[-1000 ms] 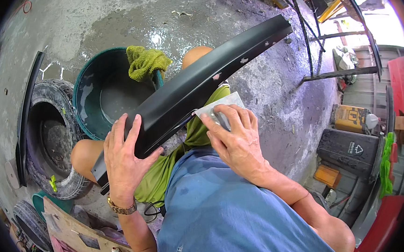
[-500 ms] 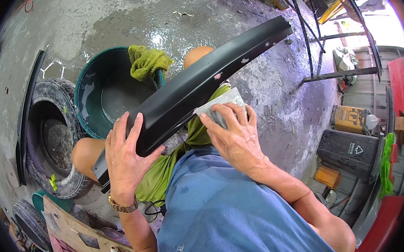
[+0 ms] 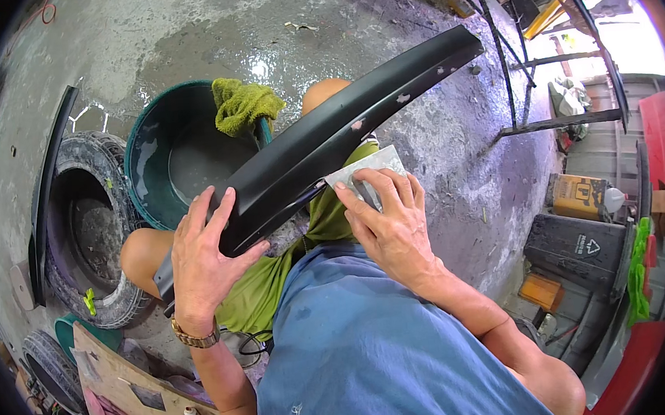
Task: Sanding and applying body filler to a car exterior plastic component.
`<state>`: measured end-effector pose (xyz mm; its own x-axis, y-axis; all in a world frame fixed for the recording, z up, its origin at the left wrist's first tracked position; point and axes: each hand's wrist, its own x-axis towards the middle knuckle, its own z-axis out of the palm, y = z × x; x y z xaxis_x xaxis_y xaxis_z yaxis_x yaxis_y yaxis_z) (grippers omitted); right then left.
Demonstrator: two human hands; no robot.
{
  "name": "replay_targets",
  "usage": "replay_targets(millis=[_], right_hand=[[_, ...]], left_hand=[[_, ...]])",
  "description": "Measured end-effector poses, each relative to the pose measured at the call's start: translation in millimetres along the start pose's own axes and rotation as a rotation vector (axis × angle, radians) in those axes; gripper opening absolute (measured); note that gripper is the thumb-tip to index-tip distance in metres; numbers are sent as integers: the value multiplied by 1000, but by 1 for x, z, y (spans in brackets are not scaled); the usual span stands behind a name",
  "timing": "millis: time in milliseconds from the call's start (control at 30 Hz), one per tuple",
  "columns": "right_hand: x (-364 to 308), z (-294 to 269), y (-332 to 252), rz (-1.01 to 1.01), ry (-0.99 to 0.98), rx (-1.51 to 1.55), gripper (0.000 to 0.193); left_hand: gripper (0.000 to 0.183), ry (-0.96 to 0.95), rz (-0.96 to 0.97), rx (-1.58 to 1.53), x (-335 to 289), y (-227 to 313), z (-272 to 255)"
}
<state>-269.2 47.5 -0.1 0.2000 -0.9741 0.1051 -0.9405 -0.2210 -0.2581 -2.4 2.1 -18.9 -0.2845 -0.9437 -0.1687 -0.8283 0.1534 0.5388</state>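
A long, curved black car trim panel [image 3: 289, 145] slants across my lap, its far end raised to the right. Several pale, bare patches mark its near edge. My left hand [image 3: 201, 251], with a wristwatch, lies on the panel's lower left part, fingers spread and thumb apart. My right hand [image 3: 391, 219] presses a grey, square-cornered piece of sandpaper [image 3: 379, 160] with bent fingers, beside the panel's near edge. Part of the sandpaper is hidden beneath the fingers.
A green basin [image 3: 139, 144] with a yellow-green cloth [image 3: 244, 106] over its rim stands beyond the panel. Left are a tyre [image 3: 123, 299] and another black strip [image 3: 52, 173]. A metal frame [image 3: 558, 124] and a dark bin [image 3: 574, 248] stand right; a wooden board [image 3: 123, 357] lies lower left.
My right hand and the sandpaper have shifted slightly to the right. My left hand has moved very slightly left, still on the panel.
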Motion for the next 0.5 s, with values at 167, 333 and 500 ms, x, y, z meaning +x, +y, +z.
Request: replay_targets(millis=[167,333,500], right_hand=[[-3,6,1,-21,-11,25,43],[-2,3,-1,-5,15,19,43],[-7,10,5,-20,21,13,42]], left_hand=[[81,-6,-5,-12,0,1,-1],[80,-7,12,-31,0,-3,0],[79,-28,-5,-62,1,-1,-3]])
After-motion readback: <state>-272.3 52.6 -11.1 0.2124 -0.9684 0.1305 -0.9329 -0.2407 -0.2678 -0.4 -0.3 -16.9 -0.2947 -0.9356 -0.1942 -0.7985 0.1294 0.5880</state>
